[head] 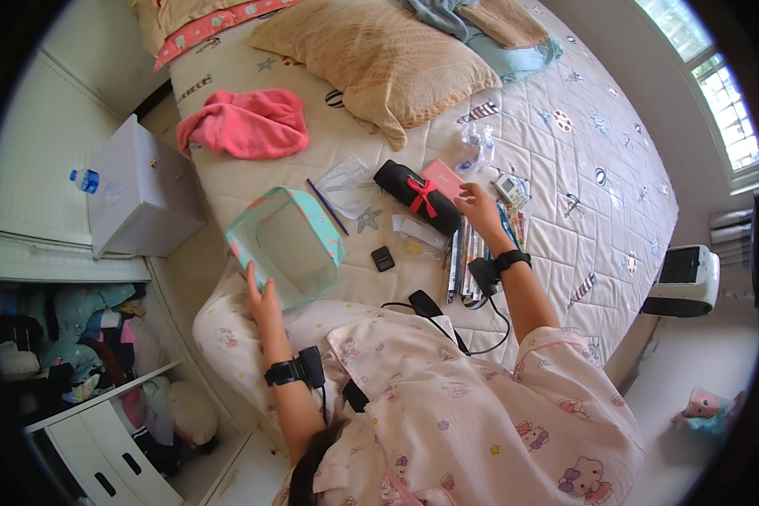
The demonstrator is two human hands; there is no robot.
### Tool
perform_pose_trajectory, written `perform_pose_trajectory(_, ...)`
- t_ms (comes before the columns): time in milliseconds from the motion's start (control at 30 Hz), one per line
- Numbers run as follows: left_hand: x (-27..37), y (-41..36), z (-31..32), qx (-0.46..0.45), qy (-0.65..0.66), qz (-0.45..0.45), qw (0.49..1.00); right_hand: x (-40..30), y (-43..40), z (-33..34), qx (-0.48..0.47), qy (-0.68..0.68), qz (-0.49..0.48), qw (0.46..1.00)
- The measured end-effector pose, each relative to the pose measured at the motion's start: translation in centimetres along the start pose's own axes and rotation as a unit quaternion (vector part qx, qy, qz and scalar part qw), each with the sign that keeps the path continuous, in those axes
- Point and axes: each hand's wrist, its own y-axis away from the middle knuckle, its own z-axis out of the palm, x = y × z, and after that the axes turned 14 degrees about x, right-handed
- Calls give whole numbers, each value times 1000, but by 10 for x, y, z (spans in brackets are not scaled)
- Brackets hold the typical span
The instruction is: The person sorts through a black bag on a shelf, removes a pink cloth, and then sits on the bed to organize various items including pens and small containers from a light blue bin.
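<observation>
My left hand (264,302) is at the near left rim of a mint-green storage basket (319,221) with see-through sides, one finger outside and another over the edge. The basket lies tilted on the bed beside my leg, and nothing shows in it. My right hand (482,209) is at the right end of a flat pink box (441,177); whether its fingers grip the box is unclear. A black roll-up case (395,183) tied with a red ribbon overlaps the box. Below my right wrist lies a row of pens in packets (460,262).
Around them are a white remote control (511,191), crumpled clear plastic (475,148), a plastic sleeve (348,183), a dark blue pencil (327,207) and a small black case (383,259). A pink cloth (253,123) and a tan pillow (379,60) lie farther back. A black cable (503,316) hangs from my right wristband.
</observation>
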Motion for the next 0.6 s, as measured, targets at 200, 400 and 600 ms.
perform_pose_trajectory(200,25,5,-4,47,110,-129,984,27,49,-47,-65,282,-47,956)
perform_pose_trajectory(400,18,5,0,3,133,-108,985,18,111,-17,-5,320,45,946)
perform_pose_trajectory(600,0,2,-11,-29,90,-91,991,27,106,-27,73,308,-55,947)
